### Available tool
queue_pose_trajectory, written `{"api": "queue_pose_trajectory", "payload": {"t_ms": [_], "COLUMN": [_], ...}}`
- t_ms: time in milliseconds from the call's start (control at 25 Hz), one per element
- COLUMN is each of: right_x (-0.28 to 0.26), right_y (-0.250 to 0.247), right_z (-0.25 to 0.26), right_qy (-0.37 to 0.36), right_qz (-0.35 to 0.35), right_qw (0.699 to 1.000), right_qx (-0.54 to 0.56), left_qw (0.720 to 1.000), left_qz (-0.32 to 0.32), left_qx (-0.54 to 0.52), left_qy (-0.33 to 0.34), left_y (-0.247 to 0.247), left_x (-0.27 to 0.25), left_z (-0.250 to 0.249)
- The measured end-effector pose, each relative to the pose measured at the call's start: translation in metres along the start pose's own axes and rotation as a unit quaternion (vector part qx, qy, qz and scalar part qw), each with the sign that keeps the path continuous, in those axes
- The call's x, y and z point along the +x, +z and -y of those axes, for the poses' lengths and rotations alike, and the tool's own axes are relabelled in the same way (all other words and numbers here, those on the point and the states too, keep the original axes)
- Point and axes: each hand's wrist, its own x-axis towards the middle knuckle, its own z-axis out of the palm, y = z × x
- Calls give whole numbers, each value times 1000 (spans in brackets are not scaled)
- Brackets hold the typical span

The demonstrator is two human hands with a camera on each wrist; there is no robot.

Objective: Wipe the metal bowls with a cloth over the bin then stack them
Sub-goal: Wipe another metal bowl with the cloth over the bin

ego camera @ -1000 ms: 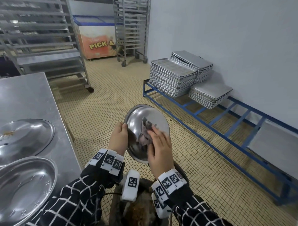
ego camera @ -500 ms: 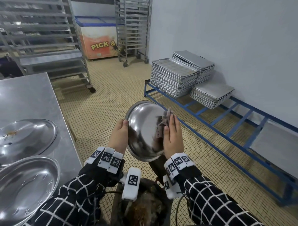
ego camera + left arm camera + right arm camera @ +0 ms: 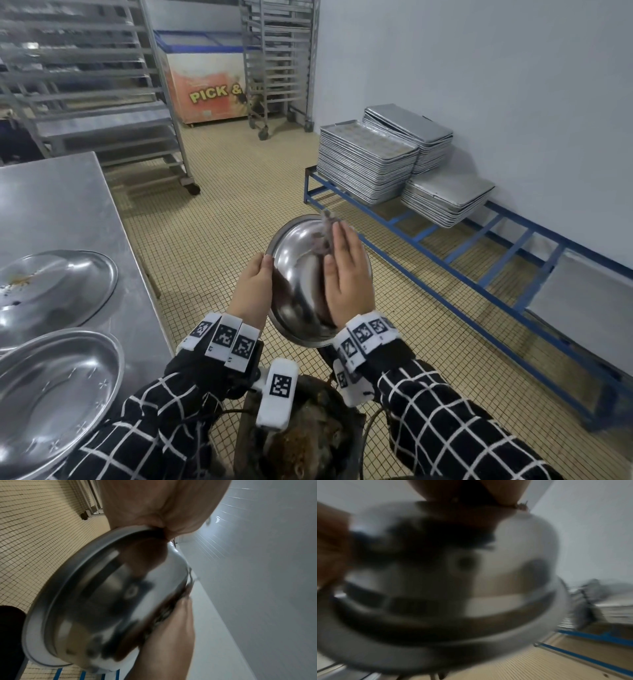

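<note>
Round shiny metal bowl [image 3: 301, 284] is held tilted on edge, its outer side toward the person, above the dark bin of brown scraps [image 3: 308, 442]. Left hand [image 3: 251, 291] grips the bowl's rim, thumb on the lip, fingers curled behind. Right hand [image 3: 346, 277] lies flat, fingers straight and close together, pressing a small grey crumpled cloth [image 3: 323, 233] onto the bowl's outer curve; the cloth pokes out past the fingertips.

To wipe well, I'd judge: keep the bowl above the bin so crumbs drop in, turn the rim with the left hand and sweep the whole curve.

Two more wide metal bowls [image 3: 51, 387] wait on the steel table [image 3: 61, 205] left of the bin, the farther one speckled with orange residue.

Readable writing: "PICK &" in yellow on the orange chest freezer [image 3: 205, 85], far beyond the bin. Wrist views blurred, no text.
</note>
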Motion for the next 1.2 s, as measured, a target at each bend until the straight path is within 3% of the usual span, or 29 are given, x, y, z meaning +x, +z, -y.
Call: {"api": "queue_pose_trajectory", "payload": {"t_ms": [120, 200, 360, 440, 680, 920, 1040, 1200], "right_x": [-8, -30, -58, -53, -26, -29, -31, -22], "right_y": [-11, -10, 3, 4, -21, -25, -31, -47], "right_z": [-26, -31, -19, -8, 1, -13, -12, -7], "right_qy": [131, 161, 58, 5, 7, 71, 108, 244], "right_qz": [-7, 1, 40, 24, 10, -22, -19, -2], "right_qw": [990, 984, 996, 999, 999, 997, 992, 970], "right_qx": [45, 78, 60, 47, -48, -16, -68, -6], "left_qw": [1000, 999, 998, 997, 994, 988, 981, 967], "left_qz": [-15, -26, -29, -23, -13, -15, -17, 9], "left_qx": [-8, -13, 20, 53, 103, 141, 186, 245], "left_qy": [9, 20, 45, 57, 43, 55, 58, 74], "left_y": [-6, -9, -6, -3, -5, -7, -7, -4], "left_x": [2, 4, 1, -2, -6, -5, -2, -4], "left_z": [-2, -4, -6, -4, 4, 9, 14, 14]}}
